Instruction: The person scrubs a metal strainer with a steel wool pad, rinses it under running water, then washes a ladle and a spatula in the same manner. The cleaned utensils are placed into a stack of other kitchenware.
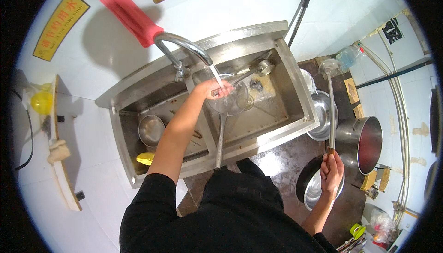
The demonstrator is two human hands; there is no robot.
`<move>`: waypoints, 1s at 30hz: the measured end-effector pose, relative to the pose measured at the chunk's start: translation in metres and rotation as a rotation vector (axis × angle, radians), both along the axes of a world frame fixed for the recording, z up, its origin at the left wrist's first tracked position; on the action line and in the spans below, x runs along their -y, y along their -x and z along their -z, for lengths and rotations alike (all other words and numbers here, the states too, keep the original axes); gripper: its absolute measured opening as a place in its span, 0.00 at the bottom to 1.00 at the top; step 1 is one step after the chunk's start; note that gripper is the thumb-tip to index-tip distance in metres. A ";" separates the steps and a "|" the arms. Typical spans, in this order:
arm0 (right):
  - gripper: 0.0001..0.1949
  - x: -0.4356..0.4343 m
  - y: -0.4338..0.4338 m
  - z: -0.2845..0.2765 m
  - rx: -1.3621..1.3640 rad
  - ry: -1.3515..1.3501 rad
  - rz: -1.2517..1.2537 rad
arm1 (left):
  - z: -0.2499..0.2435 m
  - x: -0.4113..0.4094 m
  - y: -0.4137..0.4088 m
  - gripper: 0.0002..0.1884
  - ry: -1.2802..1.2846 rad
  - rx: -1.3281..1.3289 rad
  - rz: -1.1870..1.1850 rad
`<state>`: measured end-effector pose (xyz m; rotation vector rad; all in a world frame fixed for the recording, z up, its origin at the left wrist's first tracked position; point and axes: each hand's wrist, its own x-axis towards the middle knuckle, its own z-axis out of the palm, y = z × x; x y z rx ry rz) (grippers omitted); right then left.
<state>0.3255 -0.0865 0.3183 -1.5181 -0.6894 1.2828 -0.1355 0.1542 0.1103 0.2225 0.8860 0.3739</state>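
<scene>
My left hand (218, 89) is closed around the handle of a small metal ladle (265, 67), under water running from the curved faucet (188, 44). The ladle's cup points to the far right of the right sink basin (268, 114). Below that hand a round mesh strainer (226, 106) lies over the basin, its long handle (220, 142) reaching across the front rim. Off to the right, beyond the sink, my right hand (332, 172) grips the brown-ended handle of a long ladle (331, 111). Its round head (329, 67) points away from me.
A metal bowl (151, 130) and a yellow item (145, 158) sit in the left basin. Right of the sink stand a metal basin (320, 128), a tall steel pot (353, 144) and another round vessel (313, 192). A black-handled pole (301, 14) leans against the wall.
</scene>
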 end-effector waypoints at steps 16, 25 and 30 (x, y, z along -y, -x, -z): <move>0.12 -0.004 0.013 0.010 -0.060 -0.025 -0.099 | -0.066 0.106 0.025 0.12 -0.375 -0.373 0.058; 0.11 -0.009 0.021 0.021 -0.072 -0.029 -0.142 | -0.109 0.174 0.038 0.12 -0.470 -0.525 0.135; 0.13 -0.010 0.024 0.027 -0.076 0.016 -0.169 | -0.113 0.218 0.059 0.11 -0.528 -0.571 0.163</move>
